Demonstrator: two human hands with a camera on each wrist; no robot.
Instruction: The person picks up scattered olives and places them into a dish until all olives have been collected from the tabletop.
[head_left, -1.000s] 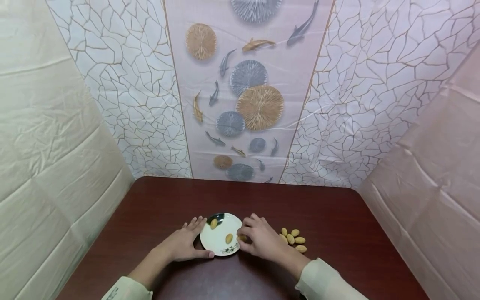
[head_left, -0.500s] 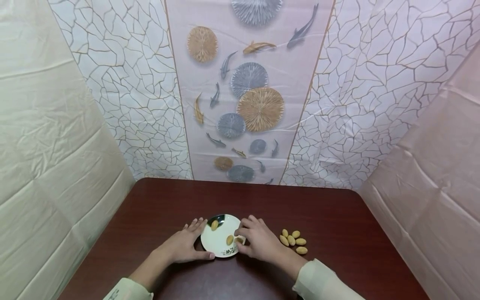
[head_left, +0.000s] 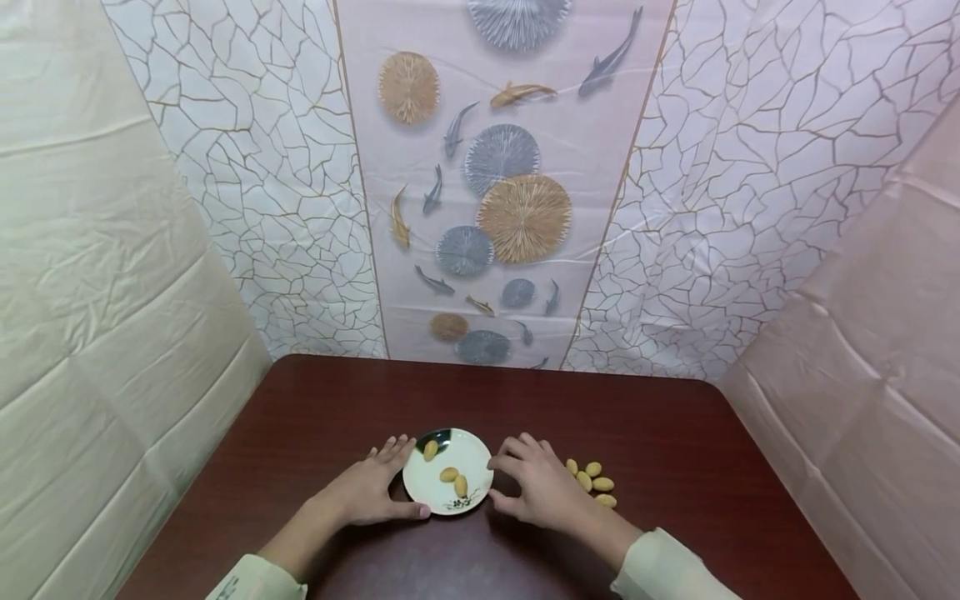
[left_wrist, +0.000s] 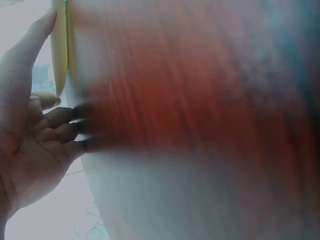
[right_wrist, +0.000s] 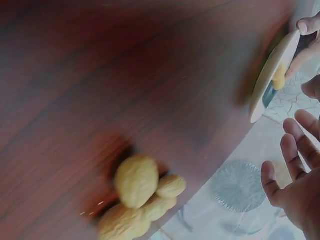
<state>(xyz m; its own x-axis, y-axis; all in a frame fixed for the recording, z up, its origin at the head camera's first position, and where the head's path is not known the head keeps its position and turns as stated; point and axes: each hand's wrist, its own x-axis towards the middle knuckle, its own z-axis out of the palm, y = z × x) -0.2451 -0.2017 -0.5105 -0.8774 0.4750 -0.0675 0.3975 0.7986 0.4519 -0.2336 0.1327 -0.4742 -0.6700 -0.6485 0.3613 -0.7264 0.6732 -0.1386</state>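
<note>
A small white plate (head_left: 472,454) with a dark patch and a floral print sits on the table. On it lie three tan oval, nut-like pieces: one tan piece (head_left: 431,451) on the dark patch and two touching near the middle, one of them a tan piece (head_left: 448,474). My left hand (head_left: 367,490) rests at the plate's left side, fingers straight along the upper-left rim and thumb at the near rim. My right hand (head_left: 542,483) is at the right rim with fingers loosely bent; the right wrist view shows nothing between them.
Several more tan pieces (head_left: 584,481) lie in a cluster right of the plate, partly behind my right wrist. The dark red table (head_left: 660,433) meets a patterned cloth (head_left: 480,250) at the back. Pale cloth walls (head_left: 135,350) stand on both sides.
My right hand has let go of a tan piece, which now lies on the plate beside another one. It has drawn back right to the rim. My left hand keeps its place.
</note>
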